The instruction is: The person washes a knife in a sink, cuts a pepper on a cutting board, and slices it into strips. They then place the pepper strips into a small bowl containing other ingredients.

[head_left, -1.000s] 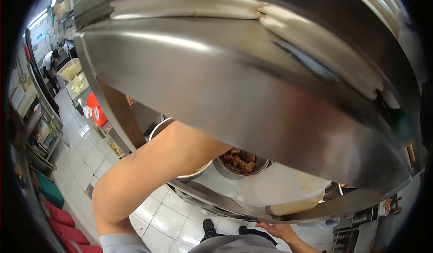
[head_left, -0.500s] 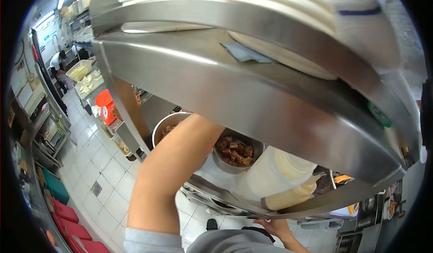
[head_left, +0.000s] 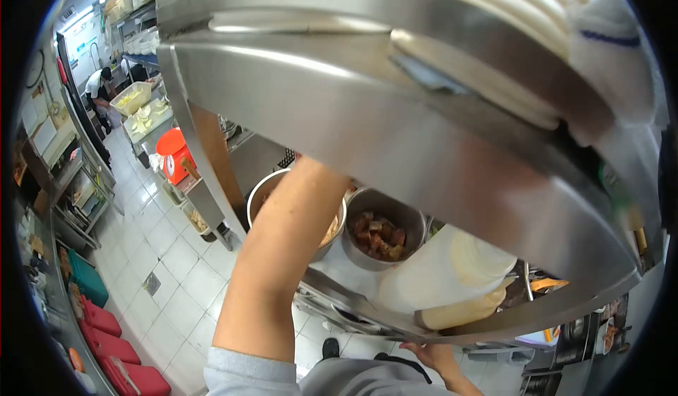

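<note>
My left forearm [head_left: 272, 283] reaches up under the steel shelf [head_left: 339, 106], in front of a steel pot [head_left: 260, 191] with pale brown food. The shelf hides my left hand, so what it touches is out of sight. Just right of the forearm stands a second steel pot [head_left: 353, 244] holding dark reddish-brown chunks. A large whitish squeeze bottle [head_left: 438, 269] leans beside it, with a smaller yellowish bottle [head_left: 462, 311] in front. Low in the view, my right hand [head_left: 429, 356] is at the counter's front edge, fingers stretched out, with nothing seen in it.
Stacked white plates [head_left: 487, 15] and a white cloth [head_left: 611, 64] sit on the shelf. To the left are a red scale [head_left: 176, 159], a tub of yellow food [head_left: 133, 99], red bins [head_left: 134, 378] and a tiled floor [head_left: 176, 283]. A person [head_left: 99, 89] bends over in the back.
The view has shifted, so the shelf, pots and bottles sit slightly further right. More of both pots shows. My left arm still reaches under the shelf; my right hand stays by the counter edge.
</note>
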